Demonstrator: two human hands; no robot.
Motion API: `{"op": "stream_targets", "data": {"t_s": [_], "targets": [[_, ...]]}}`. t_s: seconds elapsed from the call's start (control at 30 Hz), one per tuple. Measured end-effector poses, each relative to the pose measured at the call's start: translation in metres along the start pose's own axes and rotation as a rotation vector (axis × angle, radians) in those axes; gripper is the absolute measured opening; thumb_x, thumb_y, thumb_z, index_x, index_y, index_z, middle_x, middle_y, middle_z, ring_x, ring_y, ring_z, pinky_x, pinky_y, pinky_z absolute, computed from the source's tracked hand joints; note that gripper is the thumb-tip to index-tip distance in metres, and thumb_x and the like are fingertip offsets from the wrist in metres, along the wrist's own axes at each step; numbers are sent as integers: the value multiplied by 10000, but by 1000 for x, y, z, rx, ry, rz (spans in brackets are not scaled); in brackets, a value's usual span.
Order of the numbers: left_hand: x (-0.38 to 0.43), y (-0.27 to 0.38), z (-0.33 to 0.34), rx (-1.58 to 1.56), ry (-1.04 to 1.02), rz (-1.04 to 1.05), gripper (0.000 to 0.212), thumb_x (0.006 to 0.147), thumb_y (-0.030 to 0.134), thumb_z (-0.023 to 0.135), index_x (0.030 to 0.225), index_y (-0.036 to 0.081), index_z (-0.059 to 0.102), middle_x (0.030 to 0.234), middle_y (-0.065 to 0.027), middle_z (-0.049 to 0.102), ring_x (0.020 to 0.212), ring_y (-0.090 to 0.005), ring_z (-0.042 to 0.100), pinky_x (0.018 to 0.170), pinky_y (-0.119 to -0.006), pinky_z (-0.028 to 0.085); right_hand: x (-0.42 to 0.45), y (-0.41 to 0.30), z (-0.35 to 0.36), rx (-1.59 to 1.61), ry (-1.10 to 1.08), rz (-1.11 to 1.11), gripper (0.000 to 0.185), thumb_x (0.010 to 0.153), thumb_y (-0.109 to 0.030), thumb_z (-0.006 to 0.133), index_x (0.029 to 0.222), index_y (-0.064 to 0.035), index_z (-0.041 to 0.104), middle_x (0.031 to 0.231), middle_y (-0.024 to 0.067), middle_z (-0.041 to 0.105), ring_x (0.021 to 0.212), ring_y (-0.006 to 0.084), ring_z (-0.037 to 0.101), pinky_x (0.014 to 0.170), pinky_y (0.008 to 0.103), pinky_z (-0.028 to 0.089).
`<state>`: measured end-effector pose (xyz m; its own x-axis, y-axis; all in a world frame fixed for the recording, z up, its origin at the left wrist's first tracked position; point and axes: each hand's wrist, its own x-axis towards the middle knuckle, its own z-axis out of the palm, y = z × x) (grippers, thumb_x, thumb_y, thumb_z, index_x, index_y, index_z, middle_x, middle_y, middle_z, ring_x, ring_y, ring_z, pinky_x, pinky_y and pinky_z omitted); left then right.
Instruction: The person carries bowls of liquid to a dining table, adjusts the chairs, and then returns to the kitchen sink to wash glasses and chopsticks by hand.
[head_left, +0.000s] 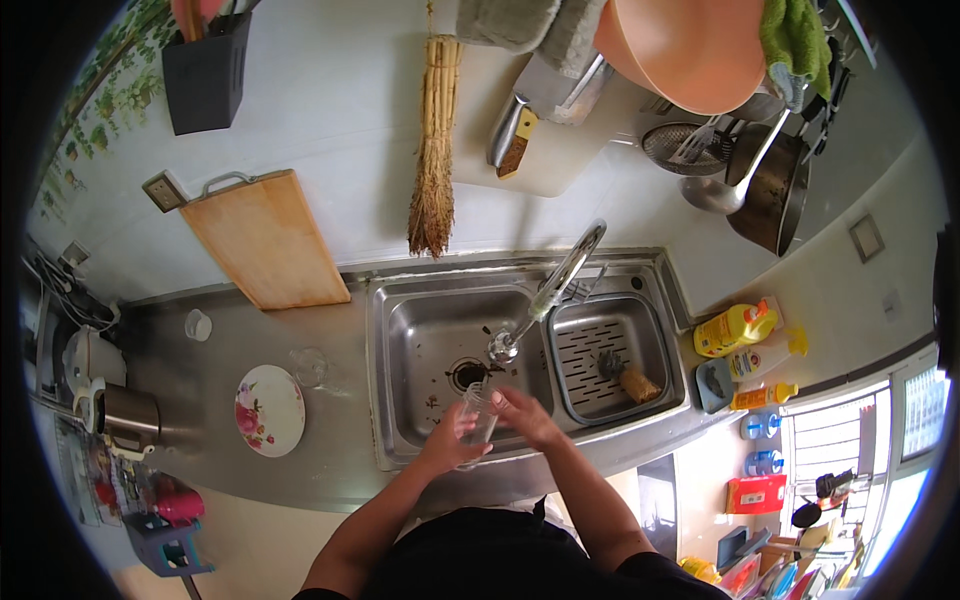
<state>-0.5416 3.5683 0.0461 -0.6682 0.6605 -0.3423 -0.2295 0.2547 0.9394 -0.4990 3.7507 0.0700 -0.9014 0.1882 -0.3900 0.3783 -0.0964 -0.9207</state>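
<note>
A clear, open-mouthed jar (478, 416) is tilted over the front of the left basin of a steel sink (420, 330). My left hand (454, 439) is wrapped around its left side and lower end. My right hand (525, 415) is at the jar's mouth, slightly blurred; whether its fingers press on the rim cannot be told. Just above the jar hangs the faucet's spout (503, 348). Dark scraps lie around the drain (470, 374). In the right basin, a drain tray (592, 375) holds a steel scourer (611, 364) and a yellowish-brown scrubber (639, 385).
On the left counter are a floral plate (270, 411), a clear glass item (309, 367), a small white cup or lid (198, 325) and a leaning wooden cutting board (266, 240). Yellow bottles (735, 328) stand right of the sink. A straw brush (435, 142) and a ladle (712, 195) hang above.
</note>
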Motion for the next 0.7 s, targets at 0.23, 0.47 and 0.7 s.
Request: {"op": "stream_targets", "data": {"t_s": [0.23, 0.47, 0.7], "targets": [[56, -48, 17, 318, 427, 318, 887, 571, 185, 818, 1290, 10, 329, 1185, -184, 504, 1097, -272, 514, 935, -393, 393, 89, -35, -154, -557, 663, -118, 573, 815, -353, 621, 1208, 20, 436, 767, 103, 638, 653, 179, 617, 662, 312, 476], [82, -27, 29, 215, 451, 255, 894, 555, 115, 819, 1296, 9, 330, 1195, -173, 493, 1122, -272, 496, 956, -365, 392, 168, -78, -213, -893, 825, -127, 461, 889, -374, 431, 1090, 33, 512, 926, 249, 608, 893, 416, 566, 802, 461, 440], [85, -8, 29, 222, 446, 158, 874, 551, 124, 806, 1290, 22, 352, 1186, -167, 509, 1129, -276, 493, 949, -369, 393, 176, -66, -230, -1061, 668, -84, 380, 893, -238, 350, 818, 51, 584, 896, 279, 587, 870, 448, 539, 779, 495, 421]]}}
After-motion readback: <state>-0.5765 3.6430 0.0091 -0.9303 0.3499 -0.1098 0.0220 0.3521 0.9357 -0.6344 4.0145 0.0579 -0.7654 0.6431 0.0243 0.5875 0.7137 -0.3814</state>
